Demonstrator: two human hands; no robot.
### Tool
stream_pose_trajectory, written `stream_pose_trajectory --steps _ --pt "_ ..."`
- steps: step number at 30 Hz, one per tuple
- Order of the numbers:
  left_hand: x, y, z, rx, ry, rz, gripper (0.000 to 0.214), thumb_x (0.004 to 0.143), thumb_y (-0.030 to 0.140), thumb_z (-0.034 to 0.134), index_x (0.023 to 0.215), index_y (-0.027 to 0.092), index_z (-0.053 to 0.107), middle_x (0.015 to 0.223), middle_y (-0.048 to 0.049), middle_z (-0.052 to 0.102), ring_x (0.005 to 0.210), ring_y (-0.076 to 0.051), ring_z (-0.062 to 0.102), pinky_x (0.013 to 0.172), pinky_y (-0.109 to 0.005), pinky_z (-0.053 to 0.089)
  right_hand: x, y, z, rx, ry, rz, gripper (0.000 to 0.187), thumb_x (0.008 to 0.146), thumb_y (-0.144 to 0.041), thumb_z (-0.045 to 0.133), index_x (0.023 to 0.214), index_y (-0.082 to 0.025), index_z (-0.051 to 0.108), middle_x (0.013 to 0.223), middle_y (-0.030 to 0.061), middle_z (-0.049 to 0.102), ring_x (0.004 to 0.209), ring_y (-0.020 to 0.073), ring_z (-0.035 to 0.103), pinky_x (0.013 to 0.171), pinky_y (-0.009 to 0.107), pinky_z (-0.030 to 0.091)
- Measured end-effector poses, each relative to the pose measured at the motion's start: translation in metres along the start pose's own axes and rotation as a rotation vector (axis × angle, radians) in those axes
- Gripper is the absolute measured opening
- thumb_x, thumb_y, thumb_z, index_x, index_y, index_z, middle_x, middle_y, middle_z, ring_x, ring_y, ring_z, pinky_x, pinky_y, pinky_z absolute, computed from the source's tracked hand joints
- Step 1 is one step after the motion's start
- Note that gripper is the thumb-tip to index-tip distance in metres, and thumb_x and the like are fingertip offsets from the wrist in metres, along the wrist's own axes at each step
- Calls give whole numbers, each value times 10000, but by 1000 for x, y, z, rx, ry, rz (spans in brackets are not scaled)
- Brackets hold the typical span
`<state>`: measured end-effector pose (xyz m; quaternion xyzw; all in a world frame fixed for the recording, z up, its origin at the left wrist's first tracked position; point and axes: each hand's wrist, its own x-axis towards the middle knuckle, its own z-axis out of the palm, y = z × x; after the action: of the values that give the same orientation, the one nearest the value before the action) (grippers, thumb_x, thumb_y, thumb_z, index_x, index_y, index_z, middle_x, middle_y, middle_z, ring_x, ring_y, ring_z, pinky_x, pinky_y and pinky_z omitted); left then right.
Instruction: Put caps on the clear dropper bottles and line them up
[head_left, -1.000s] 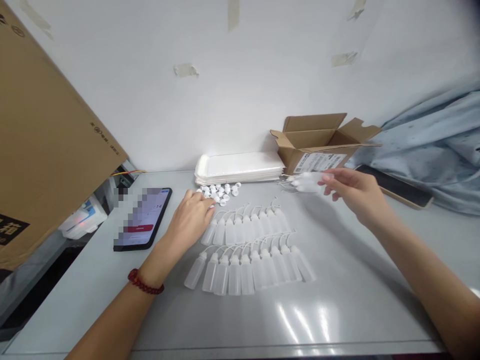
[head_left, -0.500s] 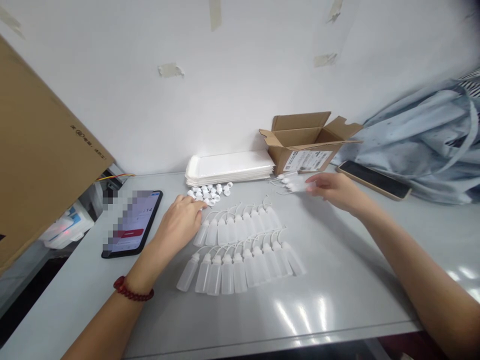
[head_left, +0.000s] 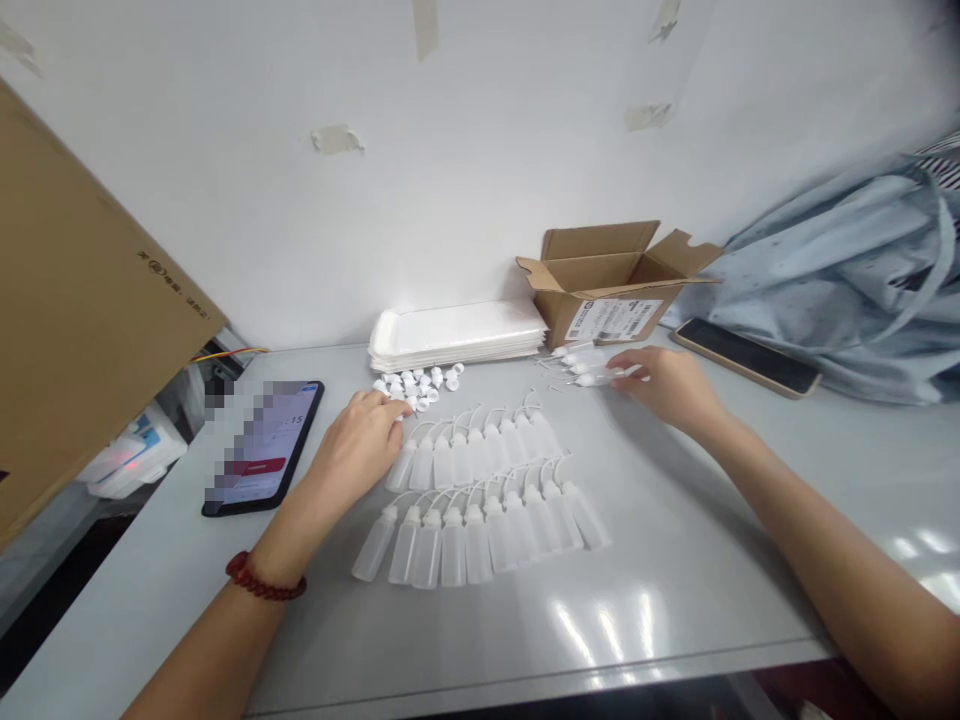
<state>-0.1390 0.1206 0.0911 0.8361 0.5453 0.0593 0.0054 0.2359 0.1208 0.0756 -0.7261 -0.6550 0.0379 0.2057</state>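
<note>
My right hand (head_left: 660, 382) pinches the base end of a small translucent squeeze bottle (head_left: 598, 379), which lies low over the table beside several like it, their thin tips pointing left. My left hand (head_left: 362, 437) rests at the edge of a pile of small white caps (head_left: 421, 382). Its fingers are curled together, with the thumb and forefinger by the nearest caps; whatever they may hold is hidden. Two rows of squeeze bottles with thin curved tubes at their tops lie between my hands: a back row (head_left: 476, 455) and a front row (head_left: 450, 555).
Behind the caps lies a stack of white envelopes (head_left: 461, 335). An open cardboard box (head_left: 600, 310) stands to its right. A phone (head_left: 262, 450) lies at left, another phone (head_left: 746, 358) at right near blue-grey cloth (head_left: 840, 290). A large carton (head_left: 90, 270) leans in from the left.
My right hand has shifted slightly left and down with the bottle, which now lies beside the others more clearly. My left hand stays at the caps.
</note>
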Motion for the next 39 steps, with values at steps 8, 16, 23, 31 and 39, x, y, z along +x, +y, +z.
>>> stream_pose_trajectory --steps 8,16,23,31,39 --pt "0 -2 2 -17 25 16 342 866 137 403 1054 133 688 974 -122 658 1013 -284 565 921 -423 452 -2 2 3 -86 31 -27 230 744 -194 632 958 -173 712 919 90 708 697 225 645 658 323 431" --pt "1 -9 5 -60 11 17 359 850 97 376 1040 126 680 1003 -129 648 997 -278 590 904 -408 460 -18 -25 -10 -98 175 -63 150 799 -217 585 901 -150 673 968 119 684 713 234 636 618 328 422" --pt "-1 -6 -4 -81 63 -1 344 812 96 391 1031 119 656 1020 -127 642 917 -268 622 850 -390 475 -53 -77 -9 304 -272 -331 154 840 -212 508 743 -178 624 698 25 654 620 148 564 579 259 389" --pt "-3 10 -15 -141 144 -77 299 805 137 426 1021 114 632 1027 -122 644 859 -253 632 812 -358 481 -57 -83 12 268 -263 -139 105 809 -282 545 788 -179 553 668 10 621 580 146 522 539 260 339" --pt "-7 27 -28 -545 218 -207 182 757 189 554 911 173 651 966 -44 679 719 -174 638 734 -301 498 -59 -85 17 61 -206 -41 224 813 -353 520 696 -174 587 632 56 638 587 185 546 525 277 297"
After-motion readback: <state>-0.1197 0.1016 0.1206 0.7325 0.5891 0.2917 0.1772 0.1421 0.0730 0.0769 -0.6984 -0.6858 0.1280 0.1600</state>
